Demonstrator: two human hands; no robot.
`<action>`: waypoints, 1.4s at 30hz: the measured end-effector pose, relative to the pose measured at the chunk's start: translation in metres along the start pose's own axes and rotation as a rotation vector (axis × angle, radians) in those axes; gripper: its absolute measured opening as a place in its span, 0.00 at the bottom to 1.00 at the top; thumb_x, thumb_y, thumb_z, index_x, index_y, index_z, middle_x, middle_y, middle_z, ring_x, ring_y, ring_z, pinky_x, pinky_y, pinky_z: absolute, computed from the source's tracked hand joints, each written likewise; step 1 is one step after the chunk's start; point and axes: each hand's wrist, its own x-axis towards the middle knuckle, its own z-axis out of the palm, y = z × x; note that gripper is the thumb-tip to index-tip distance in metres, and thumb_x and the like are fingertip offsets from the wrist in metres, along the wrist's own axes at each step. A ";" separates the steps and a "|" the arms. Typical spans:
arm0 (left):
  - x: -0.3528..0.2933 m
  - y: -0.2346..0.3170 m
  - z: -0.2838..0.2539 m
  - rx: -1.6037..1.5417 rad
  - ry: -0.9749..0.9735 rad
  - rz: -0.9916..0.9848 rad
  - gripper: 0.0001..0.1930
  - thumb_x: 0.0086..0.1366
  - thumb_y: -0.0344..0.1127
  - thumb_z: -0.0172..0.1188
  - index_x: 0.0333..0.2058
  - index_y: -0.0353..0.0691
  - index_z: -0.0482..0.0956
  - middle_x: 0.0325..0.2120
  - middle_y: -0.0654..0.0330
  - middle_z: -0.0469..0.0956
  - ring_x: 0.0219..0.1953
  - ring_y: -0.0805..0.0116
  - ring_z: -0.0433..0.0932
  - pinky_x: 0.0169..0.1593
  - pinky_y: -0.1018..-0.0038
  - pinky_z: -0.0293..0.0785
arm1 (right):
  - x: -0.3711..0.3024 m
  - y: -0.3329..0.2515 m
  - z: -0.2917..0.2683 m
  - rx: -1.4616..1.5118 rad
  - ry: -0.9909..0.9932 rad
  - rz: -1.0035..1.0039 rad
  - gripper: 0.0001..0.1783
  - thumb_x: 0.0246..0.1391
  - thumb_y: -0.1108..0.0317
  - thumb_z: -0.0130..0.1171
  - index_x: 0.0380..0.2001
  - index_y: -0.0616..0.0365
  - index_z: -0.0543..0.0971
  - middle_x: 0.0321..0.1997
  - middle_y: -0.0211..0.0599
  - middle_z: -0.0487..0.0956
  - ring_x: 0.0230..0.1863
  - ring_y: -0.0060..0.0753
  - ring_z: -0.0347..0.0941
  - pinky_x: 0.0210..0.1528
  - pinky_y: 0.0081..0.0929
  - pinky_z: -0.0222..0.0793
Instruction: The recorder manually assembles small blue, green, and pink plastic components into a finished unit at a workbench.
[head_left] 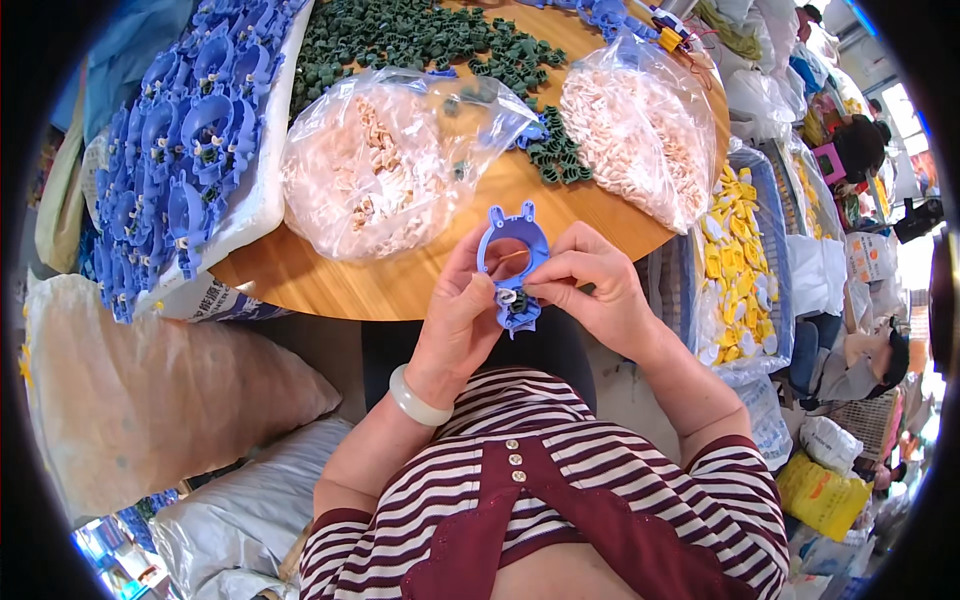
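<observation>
"Hands?"
"Left hand [455, 315] grips the blue frame [520, 226] over the tabletop [300, 275]'s near edge; right hand [600, 290] pinches its rim."
"Tip?"
"I'd brace with the left, press lightly with the right."
"Surface, room?"
"Green clips [400, 45] far edge, white tray [262, 190] left edge, yellow-parts crate [782, 260] off right, sacks [170, 390] lower left."

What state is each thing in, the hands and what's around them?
Left hand: gripping the blue ring
Right hand: fingertips at the ring's edge, grip unclear
Blue ring: held up, ring end uppermost
Left bag: partly filled, pale pieces
Right bag: fuller, pale pieces
Green pieces: heaped loose
Yellow pieces: piled in crate
Bracelet: worn
</observation>
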 end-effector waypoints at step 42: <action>-0.014 0.026 0.055 1.235 0.214 0.347 0.12 0.62 0.23 0.49 0.44 0.32 0.74 0.42 0.54 0.75 0.42 0.63 0.76 0.47 0.74 0.71 | 0.007 0.015 -0.042 0.450 -0.145 0.581 0.20 0.55 0.53 0.54 0.23 0.60 0.76 0.13 0.22 0.69 0.13 0.10 0.60 0.14 0.12 0.52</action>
